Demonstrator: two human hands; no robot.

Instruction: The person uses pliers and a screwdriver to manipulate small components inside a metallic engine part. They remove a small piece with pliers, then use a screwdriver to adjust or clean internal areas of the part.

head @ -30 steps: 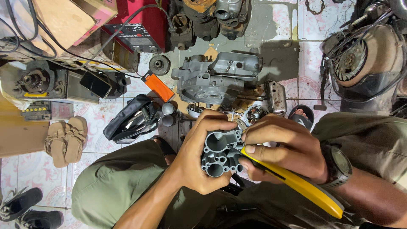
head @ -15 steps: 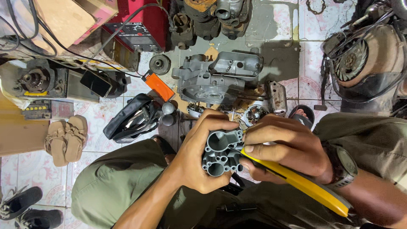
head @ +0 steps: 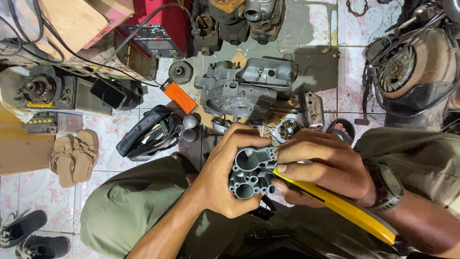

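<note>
A person seated over a tiled workshop floor (head: 311,29) works on a grey cast-metal part (head: 250,173) w/ several round bores, held at lap level between both hands, above olive-green trousers (head: 129,206). Left hand (head: 225,180) has its grip wrapped tight around the part, thumb across the top edge, fingers curled under the bottom. Right hand (head: 326,168), wristwatch (head: 385,187) on that arm, has its grip closed on a yellow-handled tool (head: 335,204); the handle runs down toward lower right, the working end sits against the part's right side, tip hidden behind the thumb.

On the floor just beyond the hands: a grey engine casing (head: 244,88), w/ a small metal cover (head: 311,109) to its right & an orange block (head: 179,97) to its left. A black pouch (head: 146,133) lies open near the left knee. Tan sandals (head: 74,157) sit further left, dark shoes (head: 28,235) at lower left corner. A red machine (head: 155,29) w/ black cables stands at top, beside a cardboard box (head: 76,19). A round fan-housed engine (head: 412,72) fills the upper right.
</note>
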